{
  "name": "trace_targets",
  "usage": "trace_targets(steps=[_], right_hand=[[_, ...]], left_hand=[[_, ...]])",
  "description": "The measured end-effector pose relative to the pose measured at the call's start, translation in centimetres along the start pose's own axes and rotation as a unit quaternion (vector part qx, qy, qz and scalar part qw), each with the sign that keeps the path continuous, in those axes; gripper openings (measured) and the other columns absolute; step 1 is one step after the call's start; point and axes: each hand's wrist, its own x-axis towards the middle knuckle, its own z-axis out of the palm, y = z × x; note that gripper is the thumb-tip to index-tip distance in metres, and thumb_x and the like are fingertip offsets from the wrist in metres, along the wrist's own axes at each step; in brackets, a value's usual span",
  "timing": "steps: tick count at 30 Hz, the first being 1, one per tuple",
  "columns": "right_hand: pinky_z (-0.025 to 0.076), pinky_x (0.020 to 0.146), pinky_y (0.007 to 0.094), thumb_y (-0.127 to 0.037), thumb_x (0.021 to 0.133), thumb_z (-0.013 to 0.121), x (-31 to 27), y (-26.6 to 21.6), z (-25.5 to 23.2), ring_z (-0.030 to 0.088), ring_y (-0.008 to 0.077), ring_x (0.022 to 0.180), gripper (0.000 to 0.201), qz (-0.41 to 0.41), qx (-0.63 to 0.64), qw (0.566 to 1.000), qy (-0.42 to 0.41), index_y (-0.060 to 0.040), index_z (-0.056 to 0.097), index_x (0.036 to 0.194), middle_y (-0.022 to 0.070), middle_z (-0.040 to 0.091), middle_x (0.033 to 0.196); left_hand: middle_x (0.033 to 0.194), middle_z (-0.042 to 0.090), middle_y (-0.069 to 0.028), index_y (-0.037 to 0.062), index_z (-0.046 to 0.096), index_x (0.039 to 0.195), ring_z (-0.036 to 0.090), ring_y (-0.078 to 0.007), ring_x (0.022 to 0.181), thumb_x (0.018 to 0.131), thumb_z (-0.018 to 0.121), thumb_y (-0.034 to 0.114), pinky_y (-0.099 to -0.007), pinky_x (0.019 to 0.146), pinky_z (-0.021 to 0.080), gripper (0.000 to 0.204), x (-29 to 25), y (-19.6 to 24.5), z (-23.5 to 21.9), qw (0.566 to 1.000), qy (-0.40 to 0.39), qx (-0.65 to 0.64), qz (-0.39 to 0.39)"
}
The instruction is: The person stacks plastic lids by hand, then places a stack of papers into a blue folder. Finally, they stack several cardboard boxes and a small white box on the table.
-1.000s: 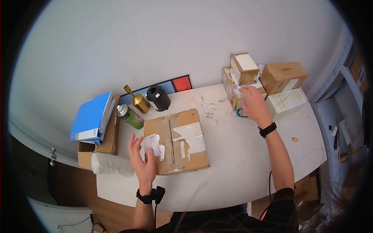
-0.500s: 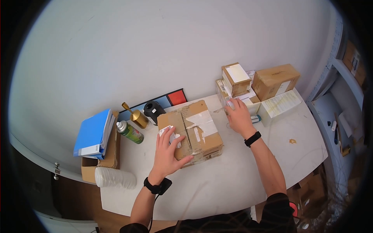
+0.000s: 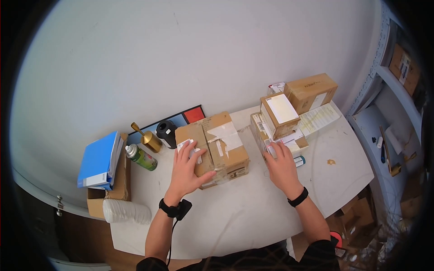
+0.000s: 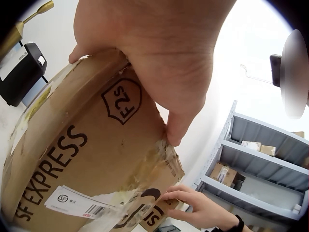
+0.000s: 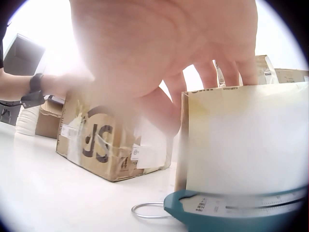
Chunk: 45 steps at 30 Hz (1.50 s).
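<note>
My left hand [image 3: 184, 175] rests on the large taped carton [image 3: 224, 154], fingers spread over its top and thumb at the front edge. In the left wrist view the thumb bends over the edge of this carton [image 4: 104, 150]. My right hand [image 3: 282, 169] grips the lower box [image 3: 258, 128] of a small stack, its thumb at the left side and fingers over the top. A smaller box [image 3: 282, 108] with a pale label sits on that one. In the right wrist view a teal item [image 5: 193, 212] with a wire ring lies before the gripped box [image 5: 241, 140].
Behind the stack stand a brown box [image 3: 312, 92] and a pale box [image 3: 321, 119]. At left are blue binders [image 3: 97, 156], a white roll [image 3: 126, 211], a spray can [image 3: 141, 157], a brass holder [image 3: 151, 142] and a black container [image 3: 166, 133]. Grey shelving [image 3: 384, 131] stands at right.
The large carton has shifted back and right, with my left hand now on it. The small stack has come nearer, away from the brown box, with my right hand at its lower box.
</note>
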Motion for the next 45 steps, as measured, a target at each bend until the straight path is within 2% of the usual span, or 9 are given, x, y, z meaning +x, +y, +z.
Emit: trace_targets(steps=[3,6,17,20,30,35,41,44,45], right_hand=[[0.039,0.114,0.0549,0.002,0.078,0.069,-2.1,-0.8,-1.4,0.047,0.0447,0.134,0.037,0.017,0.011,1.0,0.003,-0.0022,0.069,0.115,0.0224,0.053,0.138],[0.04,0.113,0.0558,0.0,0.08,0.07,-3.8,-1.3,-2.5,0.048,0.0452,0.133,0.033,0.033,0.014,0.999,0.002,-0.0022,0.069,0.113,0.0231,0.053,0.137],[0.039,0.113,0.0606,-0.002,0.081,0.072,-6.7,-2.7,-3.7,0.049,0.0463,0.133,0.031,0.089,-0.001,0.996,0.023,-0.0022,0.069,0.112,0.0251,0.054,0.137],[0.039,0.113,0.0603,-0.003,0.08,0.071,-7.1,-2.9,-3.7,0.049,0.0458,0.133,0.034,0.098,-0.02,0.995,0.021,-0.0029,0.069,0.114,0.0251,0.054,0.138],[0.041,0.112,0.0594,-0.004,0.078,0.072,-8.4,-2.6,-5.0,0.051,0.0459,0.131,0.035,0.096,-0.002,0.995,0.015,-0.0049,0.07,0.113,0.0239,0.056,0.139],[0.041,0.112,0.0597,-0.004,0.078,0.073,-8.6,-2.2,-5.5,0.051,0.0456,0.132,0.036,0.088,0.016,0.996,0.01,-0.0051,0.071,0.113,0.0216,0.056,0.139],[0.04,0.113,0.0605,-0.003,0.076,0.072,-8.6,-2.8,-5.7,0.048,0.0457,0.136,0.039,0.084,0.02,0.996,-0.005,-0.0038,0.071,0.116,0.0199,0.056,0.141],[0.04,0.113,0.0607,-0.002,0.076,0.07,-8.7,-2.9,-5.9,0.048,0.0456,0.137,0.041,0.069,0.02,0.997,-0.013,-0.0033,0.071,0.117,0.0196,0.057,0.141],[0.04,0.113,0.0607,-0.001,0.076,0.069,-8.9,-2.8,-6.0,0.048,0.0455,0.137,0.042,0.061,0.02,0.998,-0.014,-0.0032,0.071,0.118,0.0194,0.057,0.141]], left_hand=[[0.153,0.047,-0.017,0.0126,0.065,0.133,0.038,-0.0413,0.147,0.077,0.086,0.046,-0.0585,0.121,0.026,0.068,1.1,0.6,0.6,1.0,0.02,0.01,0.0],[0.152,0.048,-0.0167,0.0127,0.065,0.131,0.039,-0.0395,0.147,0.077,0.085,0.045,-0.059,0.121,0.026,0.066,3.1,0.7,1.8,0.999,0.028,-0.002,0.016],[0.142,0.055,-0.0116,0.0115,0.067,0.122,0.046,-0.0344,0.139,0.083,0.08,0.053,-0.057,0.119,0.027,0.058,11.0,1.0,6.6,0.999,0.042,0.0,0.033],[0.139,0.056,-0.0115,0.0103,0.068,0.119,0.043,-0.0339,0.14,0.083,0.078,0.058,-0.0654,0.118,0.023,0.06,13.1,0.1,8.1,0.998,0.036,-0.033,0.046],[0.137,0.058,-0.0112,0.0097,0.069,0.118,0.042,-0.0346,0.142,0.084,0.076,0.061,-0.0665,0.12,0.017,0.061,18.4,1.9,11.3,0.999,0.03,-0.04,0.017],[0.137,0.058,-0.01,0.0101,0.069,0.117,0.047,-0.0312,0.138,0.084,0.078,0.059,-0.0646,0.12,0.02,0.06,19.5,3.6,12.5,0.998,0.041,-0.029,0.03],[0.134,0.06,-0.0089,0.011,0.07,0.115,0.049,-0.0299,0.136,0.083,0.079,0.058,-0.062,0.12,0.021,0.058,20.3,3.6,12.4,0.997,0.036,-0.055,0.027],[0.137,0.059,-0.0106,0.0102,0.069,0.115,0.048,-0.0322,0.137,0.083,0.078,0.059,-0.0622,0.122,0.018,0.059,20.2,3.6,12.4,0.998,0.031,-0.054,0.021],[0.138,0.058,-0.0112,0.0098,0.069,0.116,0.047,-0.0335,0.138,0.083,0.079,0.057,-0.0615,0.122,0.019,0.059,20.0,3.9,12.4,0.998,0.055,-0.015,0.031]])
